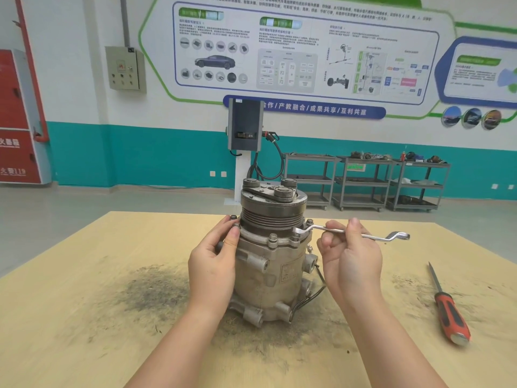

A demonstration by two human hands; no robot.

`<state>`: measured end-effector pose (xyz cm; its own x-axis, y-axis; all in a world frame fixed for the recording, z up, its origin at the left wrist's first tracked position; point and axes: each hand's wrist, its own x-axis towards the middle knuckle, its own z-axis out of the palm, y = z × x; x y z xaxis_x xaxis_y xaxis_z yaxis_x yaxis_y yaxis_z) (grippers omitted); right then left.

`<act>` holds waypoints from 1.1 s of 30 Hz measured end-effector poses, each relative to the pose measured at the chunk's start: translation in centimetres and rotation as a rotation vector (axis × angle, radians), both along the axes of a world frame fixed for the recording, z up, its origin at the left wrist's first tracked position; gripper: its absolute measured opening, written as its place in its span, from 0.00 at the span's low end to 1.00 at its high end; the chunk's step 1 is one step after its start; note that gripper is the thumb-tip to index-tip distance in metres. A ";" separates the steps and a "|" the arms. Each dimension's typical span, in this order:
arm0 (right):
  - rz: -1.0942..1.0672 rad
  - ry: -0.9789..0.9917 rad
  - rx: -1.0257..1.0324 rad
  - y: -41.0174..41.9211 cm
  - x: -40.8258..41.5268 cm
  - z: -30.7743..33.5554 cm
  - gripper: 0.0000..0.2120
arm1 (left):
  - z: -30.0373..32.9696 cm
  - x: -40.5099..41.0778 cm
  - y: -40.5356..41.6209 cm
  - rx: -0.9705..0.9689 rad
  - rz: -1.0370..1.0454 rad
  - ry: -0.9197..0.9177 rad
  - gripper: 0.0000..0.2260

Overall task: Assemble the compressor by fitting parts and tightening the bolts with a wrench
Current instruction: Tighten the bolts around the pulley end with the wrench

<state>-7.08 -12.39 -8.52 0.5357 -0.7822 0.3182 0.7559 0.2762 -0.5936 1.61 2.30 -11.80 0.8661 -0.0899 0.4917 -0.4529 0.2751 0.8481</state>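
Note:
A grey metal compressor (272, 264) stands upright in the middle of the wooden table (84, 289), pulley end up. Several bolts (272, 237) sit around its flange. My left hand (214, 261) grips the compressor's left side, fingers curled round the flange near a bolt there. A silver offset ring wrench (394, 236) is pinched by my right hand (349, 253) at mid-shaft. The wrench's left end rests on a bolt at the flange's right front, and its other end points right.
A screwdriver with a red and black handle (449, 309) lies on the table at the right. Dark grime stains the tabletop around the compressor. Beyond the table stand a charging post (245, 127) and several metal carts (363, 180) along the wall.

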 end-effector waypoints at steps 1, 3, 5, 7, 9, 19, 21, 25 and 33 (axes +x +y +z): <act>-0.042 -0.002 -0.041 0.1 0.0 0.1 0.08 | 0.0 0.0 0.0 0.002 0.001 -0.001 0.10; -0.111 -0.030 -0.130 0.4 -0.3 0.2 0.07 | 0.1 0.0 0.1 0.005 0.005 -0.003 0.10; -0.137 -0.076 -0.220 0.8 -0.8 0.3 0.08 | 0.0 0.0 0.1 0.019 0.014 -0.008 0.09; -0.177 -0.106 -0.330 1.5 -1.2 0.4 0.08 | -0.3 -0.2 -0.2 0.062 0.065 -0.039 0.08; -0.250 -0.119 -0.426 2.3 -1.5 0.3 0.06 | -0.4 -1.1 -0.3 0.157 0.232 -0.219 0.10; 0.094 0.021 0.020 0.0 -1.0 1.0 0.08 | 0.3 -3.9 -2.5 0.659 0.290 -0.691 0.19; 0.186 0.065 0.124 -0.5 -0.8 1.0 0.08 | 0.3 -4.0 -2.6 0.674 0.319 -0.683 0.19; 0.056 0.013 0.249 0.6 -0.5 0.2 0.04 | 0.2 -4.4 -3.2 0.666 0.397 -0.712 0.17; -0.425 -0.220 -0.423 3.5 -0.6 -1.3 0.08 | -0.4 -3.8 -3.3 0.593 0.402 -0.664 0.16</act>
<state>-7.67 -8.88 -9.79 0.0934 -0.6942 0.7137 0.8647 -0.2988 -0.4038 -2.16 -0.96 -12.23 0.4494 -0.2383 0.8610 -0.8552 -0.3935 0.3374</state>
